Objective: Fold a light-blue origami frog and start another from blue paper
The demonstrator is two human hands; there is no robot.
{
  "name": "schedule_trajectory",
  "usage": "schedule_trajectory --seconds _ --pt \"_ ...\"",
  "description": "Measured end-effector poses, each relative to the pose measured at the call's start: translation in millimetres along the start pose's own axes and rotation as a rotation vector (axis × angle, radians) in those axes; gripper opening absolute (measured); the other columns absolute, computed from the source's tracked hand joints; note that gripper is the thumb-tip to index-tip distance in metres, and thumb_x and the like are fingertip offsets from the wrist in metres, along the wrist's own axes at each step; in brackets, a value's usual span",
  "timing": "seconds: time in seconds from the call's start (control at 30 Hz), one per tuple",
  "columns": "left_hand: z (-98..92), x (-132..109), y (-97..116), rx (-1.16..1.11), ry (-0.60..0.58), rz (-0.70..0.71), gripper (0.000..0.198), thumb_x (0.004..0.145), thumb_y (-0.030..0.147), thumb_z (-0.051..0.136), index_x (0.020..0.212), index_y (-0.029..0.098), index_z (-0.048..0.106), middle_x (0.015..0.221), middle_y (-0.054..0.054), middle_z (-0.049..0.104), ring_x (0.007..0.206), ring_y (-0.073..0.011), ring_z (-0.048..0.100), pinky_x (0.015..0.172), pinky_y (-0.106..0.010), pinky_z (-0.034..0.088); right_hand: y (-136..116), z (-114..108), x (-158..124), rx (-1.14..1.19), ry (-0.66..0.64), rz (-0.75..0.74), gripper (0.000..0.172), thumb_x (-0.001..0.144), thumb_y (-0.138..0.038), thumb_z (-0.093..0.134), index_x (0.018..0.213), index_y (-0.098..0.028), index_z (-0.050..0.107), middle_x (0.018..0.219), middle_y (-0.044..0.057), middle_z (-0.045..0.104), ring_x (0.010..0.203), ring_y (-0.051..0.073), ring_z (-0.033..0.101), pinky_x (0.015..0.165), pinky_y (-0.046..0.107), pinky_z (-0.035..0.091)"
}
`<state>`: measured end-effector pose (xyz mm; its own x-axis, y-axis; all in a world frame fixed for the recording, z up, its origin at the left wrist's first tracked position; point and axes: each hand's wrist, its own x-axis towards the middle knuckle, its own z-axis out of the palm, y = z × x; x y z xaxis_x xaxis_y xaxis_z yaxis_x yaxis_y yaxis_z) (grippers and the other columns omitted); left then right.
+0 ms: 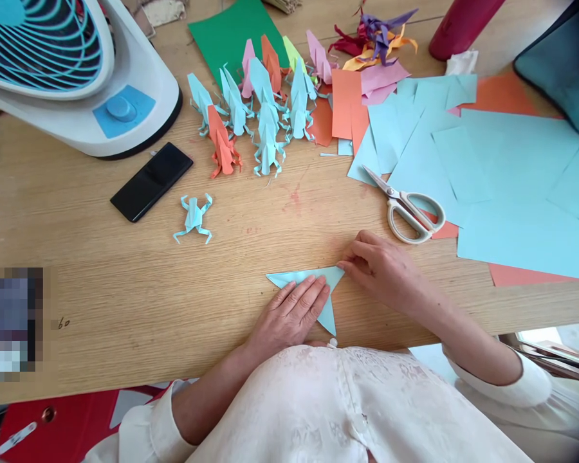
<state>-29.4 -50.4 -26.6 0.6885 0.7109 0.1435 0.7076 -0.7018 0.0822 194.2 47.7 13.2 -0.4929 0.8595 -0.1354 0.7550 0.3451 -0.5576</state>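
Observation:
A light-blue sheet of origami paper (pixel 329 315), folded into pointed flaps, lies on the wooden table near its front edge. Across its middle my left hand (pixel 289 315) rests flat, fingers stretched out and pressing it down. My right hand (pixel 374 267) pinches the paper's upper right corner between thumb and fingertips, the other fingers curled. Part of the folded sheet is hidden under my left hand. To the upper left sits a finished light-blue paper frog (pixel 193 217) with its legs spread.
Several folded paper figures (pixel 267 138) stand in a group at the back. Scissors (pixel 405 206) lie beside loose blue sheets (pixel 525 173) on the right. A black phone (pixel 152 182) and a white-blue fan (pixel 125 96) are at left; a dark red bottle (pixel 460 29) stands behind.

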Motion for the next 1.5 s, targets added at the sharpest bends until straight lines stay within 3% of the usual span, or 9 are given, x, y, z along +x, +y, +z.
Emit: schedule_trajectory --seconds 0.27,0.47,0.6,0.8,1.07,1.5 --pt "-4.2 4 -1 -0.005 0.016 -0.016 0.082 0.094 0.069 0.016 0.147 0.011 0.041 0.148 -0.011 0.048 0.145 -0.0240 0.027 0.120 -0.038 0.017 -1 -3 2 -0.004 -0.003 0.002 0.018 0.089 -0.024 0.058 0.073 -0.017 0.057 0.076 0.001 0.050 0.060 0.012 0.046 0.057 0.027 0.033" --pt "2.7 5 -7 -0.128 0.014 0.041 0.088 0.093 0.069 0.011 0.149 0.006 0.034 0.149 -0.015 0.045 0.144 -0.0249 0.027 0.121 -0.040 0.018 0 -3 3 0.000 0.014 -0.016 0.017 0.089 -0.023 0.059 0.073 -0.017 0.058 0.075 0.001 0.050 0.059 0.012 0.046 0.056 0.027 0.034" --pt "5.2 3 -8 -0.141 -0.028 0.047 0.089 0.092 0.071 0.016 0.151 0.006 0.029 0.153 -0.016 0.038 0.147 -0.0264 0.020 0.120 -0.041 0.019 -1 -4 -5 0.044 0.074 -0.067 0.014 0.094 -0.023 0.053 0.084 -0.017 0.060 0.081 0.003 0.053 0.066 0.014 0.050 0.060 0.028 0.038" --pt "0.0 5 -8 -0.109 -0.064 0.065 0.087 0.092 0.070 0.021 0.150 0.006 0.032 0.157 -0.014 0.032 0.149 -0.0268 0.015 0.120 -0.040 0.014 -4 10 -43 -0.006 0.237 -0.194 0.018 0.096 -0.014 0.046 0.104 -0.017 0.061 0.085 0.006 0.055 0.074 0.018 0.052 0.068 0.032 0.041" --pt "-1.9 6 -8 -0.062 -0.081 0.065 0.087 0.091 0.071 0.020 0.150 0.008 0.033 0.157 -0.014 0.033 0.148 -0.0269 0.019 0.119 -0.039 0.018 -4 31 -58 -0.219 0.170 -0.402 0.035 0.095 -0.014 0.047 0.128 -0.015 0.058 0.080 0.006 0.057 0.069 0.019 0.047 0.065 0.034 0.039" --pt "0.3 5 -6 -0.048 -0.042 0.046 0.089 0.091 0.072 0.022 0.151 0.007 0.031 0.156 -0.018 0.033 0.148 -0.0300 0.020 0.118 -0.040 0.020 -6 40 -59 -0.311 0.190 -0.403 0.040 0.096 -0.021 0.052 0.135 -0.010 0.053 0.077 0.005 0.055 0.069 0.019 0.048 0.063 0.035 0.038"
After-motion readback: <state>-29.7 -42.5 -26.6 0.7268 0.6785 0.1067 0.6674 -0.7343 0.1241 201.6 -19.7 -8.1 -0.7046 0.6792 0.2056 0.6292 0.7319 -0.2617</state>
